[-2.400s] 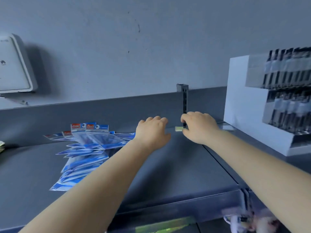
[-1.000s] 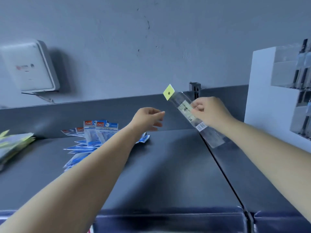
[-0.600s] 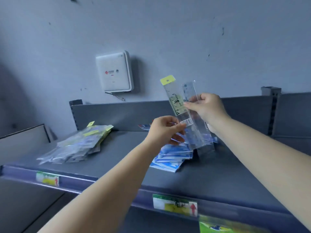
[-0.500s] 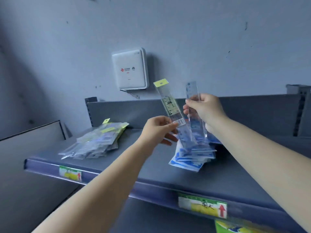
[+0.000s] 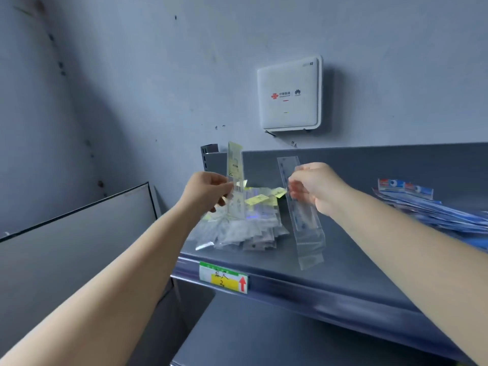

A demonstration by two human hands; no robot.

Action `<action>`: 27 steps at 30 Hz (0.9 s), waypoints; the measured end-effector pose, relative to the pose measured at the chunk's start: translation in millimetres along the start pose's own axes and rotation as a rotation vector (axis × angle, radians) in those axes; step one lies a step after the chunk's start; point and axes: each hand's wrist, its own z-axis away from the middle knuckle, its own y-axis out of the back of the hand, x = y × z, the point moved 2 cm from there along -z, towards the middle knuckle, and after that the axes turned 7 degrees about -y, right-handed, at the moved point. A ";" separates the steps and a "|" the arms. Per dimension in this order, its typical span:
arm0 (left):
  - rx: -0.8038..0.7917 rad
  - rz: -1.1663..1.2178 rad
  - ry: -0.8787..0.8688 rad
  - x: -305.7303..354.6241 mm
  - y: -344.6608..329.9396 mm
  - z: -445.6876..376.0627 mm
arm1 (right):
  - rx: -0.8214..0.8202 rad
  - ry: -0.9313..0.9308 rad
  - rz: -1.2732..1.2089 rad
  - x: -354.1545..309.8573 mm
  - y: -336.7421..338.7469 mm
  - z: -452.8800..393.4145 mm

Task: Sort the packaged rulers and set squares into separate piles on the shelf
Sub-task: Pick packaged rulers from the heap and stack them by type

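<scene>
Hands (image 5: 208,192) (image 5: 314,188) pinching glossy, seemingly ruler sleeves (image 5: 303,220)

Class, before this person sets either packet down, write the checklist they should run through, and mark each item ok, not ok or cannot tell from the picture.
1. Left hand has a firm pinch on the yellow-topped packet: ok.
2. Right hand grips the clear ruler packet: ok.
3. The two packets are apart, not stuck together: ok.
4. Pile of clear packets sits below the left hand, ready to receive: ok.
5. Blue packet pile stays separate from it on the shelf: ok.
6. Which held packet belongs to which pile: cannot tell.
</scene>
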 end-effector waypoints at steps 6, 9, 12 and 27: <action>-0.080 -0.088 -0.023 -44.7 -19.2 -33.4 | 0.046 0.035 -0.031 -8.2 -30.5 -23.1; -0.105 -0.256 -0.027 -63.2 -30.6 -40.1 | 0.112 0.079 -0.055 -14.9 -40.1 -39.2; -0.116 -0.374 0.008 -76.8 -28.7 -44.7 | 0.117 0.091 0.128 -15.5 -50.1 -58.3; -0.333 -0.113 0.383 -101.1 -27.9 -41.4 | -0.353 -0.208 0.449 63.0 -35.1 -74.4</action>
